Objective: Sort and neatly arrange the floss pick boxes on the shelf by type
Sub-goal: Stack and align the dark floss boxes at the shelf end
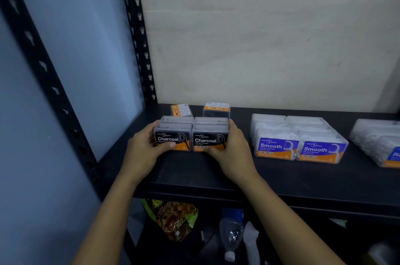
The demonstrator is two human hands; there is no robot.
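Two rows of black-labelled Charcoal floss pick boxes (191, 135) stand side by side on the black shelf (281, 180). My left hand (144, 152) grips the left side and front of the left row. My right hand (232, 152) presses the right side and front of the right row. Behind them, one Charcoal box (181, 110) lies tilted and another (216, 110) stands with its back label facing me. To the right sit two rows of purple-labelled Smooth boxes (298, 139). A further group of clear boxes with a blue label (381, 143) is cut off at the right edge.
A black perforated upright (138, 33) rises at the shelf's back left corner, another (43, 70) nearer at front left. A pale wall closes the back. Below the shelf lie a snack bag (173, 219), a plastic bottle (230, 234) and a white item (252, 241).
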